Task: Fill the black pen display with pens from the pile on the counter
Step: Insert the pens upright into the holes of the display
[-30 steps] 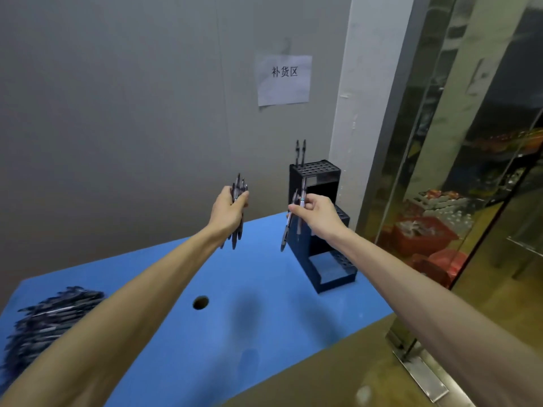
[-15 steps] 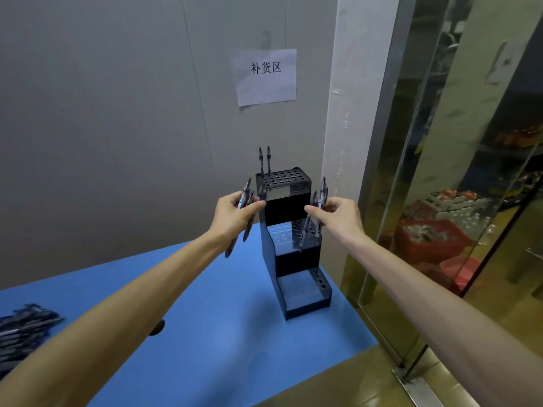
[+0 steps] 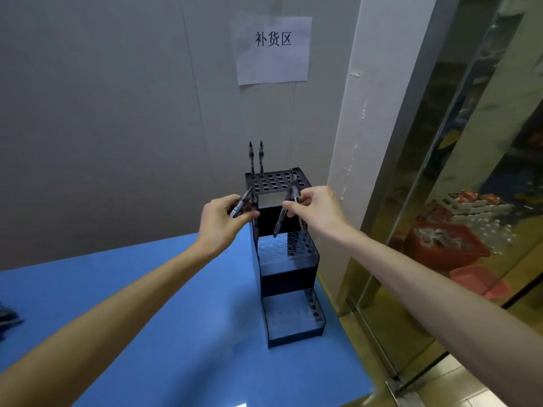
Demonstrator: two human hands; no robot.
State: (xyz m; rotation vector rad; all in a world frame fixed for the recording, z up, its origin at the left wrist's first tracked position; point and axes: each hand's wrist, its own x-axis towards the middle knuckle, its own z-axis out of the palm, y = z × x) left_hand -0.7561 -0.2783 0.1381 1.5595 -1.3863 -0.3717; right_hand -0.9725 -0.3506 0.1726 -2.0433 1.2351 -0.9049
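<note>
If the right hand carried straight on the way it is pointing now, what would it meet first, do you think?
Probably the top tier of the black display. The right hand reaches forward with its pens just in front of that perforated top. Depth is hard to judge from one view, so the pen tips may meet the middle tier instead.

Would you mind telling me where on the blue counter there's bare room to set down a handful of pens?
The blue counter is bare between the two forearms and left of the black pen display. The strip on the display's right is narrow, close to the counter's edge. Around the display's top tier it is crowded: the left hand and right hand both hold pens there.
</note>
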